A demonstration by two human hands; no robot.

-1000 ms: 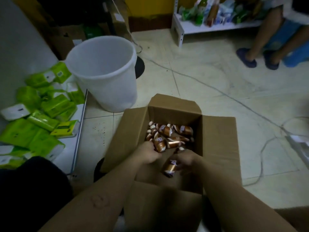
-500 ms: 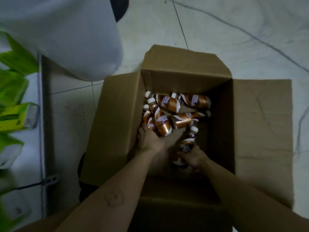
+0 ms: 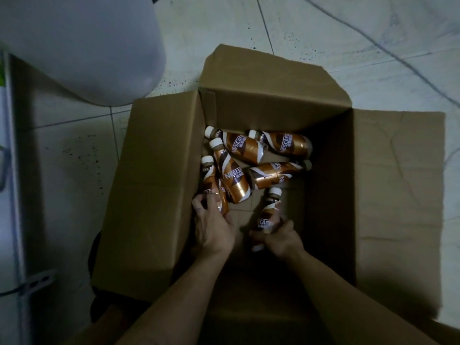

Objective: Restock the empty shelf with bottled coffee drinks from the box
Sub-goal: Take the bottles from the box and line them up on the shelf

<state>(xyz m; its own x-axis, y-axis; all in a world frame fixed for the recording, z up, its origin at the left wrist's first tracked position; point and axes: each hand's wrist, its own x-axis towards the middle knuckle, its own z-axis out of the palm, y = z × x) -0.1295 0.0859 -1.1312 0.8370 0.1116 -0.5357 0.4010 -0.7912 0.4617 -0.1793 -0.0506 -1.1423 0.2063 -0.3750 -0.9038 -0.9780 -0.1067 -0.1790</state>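
An open cardboard box [image 3: 159, 185] sits on the tiled floor with its flaps spread. Inside lie several copper-brown bottled coffee drinks with white caps, clustered at the far left of the box, among them one lying across the middle [image 3: 276, 173]. My left hand [image 3: 214, 227] is inside the box, fingers wrapped around the lower end of the leftmost bottle [image 3: 210, 181]. My right hand [image 3: 278, 239] grips the base of another bottle [image 3: 270, 212], whose cap points away from me. The shelf is out of view.
A large white plastic bucket [image 3: 82, 48] stands on the floor just beyond the box's left flap. A white shelf edge with a metal rail [image 3: 12, 170] runs along the far left. A thin cable [image 3: 373, 43] crosses the tiles at upper right.
The camera has tilted down and closer over the box, losing the room and green packs. Both hands have stayed low in the box, each keeping hold of its bottle.
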